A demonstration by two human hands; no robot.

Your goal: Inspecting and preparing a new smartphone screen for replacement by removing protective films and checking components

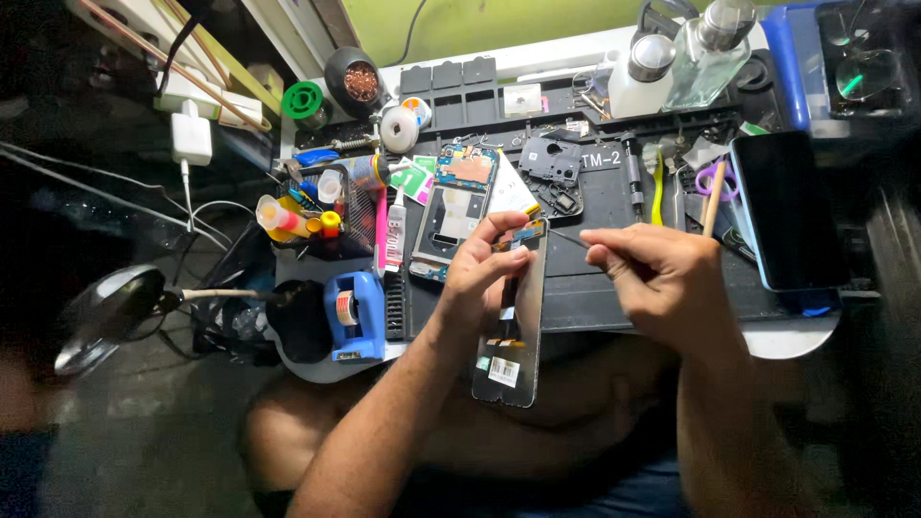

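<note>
Pinching one phone panel [511, 326] upright in the left grip [484, 269], thumb and fingers closed on its top edge. Closed around one thin probe [568, 237] in the right grip [652, 273], tip just beside the panel's top. Beyond both grips on the desk [614, 288]: one opened phone frame [456, 206], two clear bottles [681, 58].

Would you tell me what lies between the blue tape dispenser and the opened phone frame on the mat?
In the head view, a white tube lies between the tape dispenser and the phone frame.
</note>
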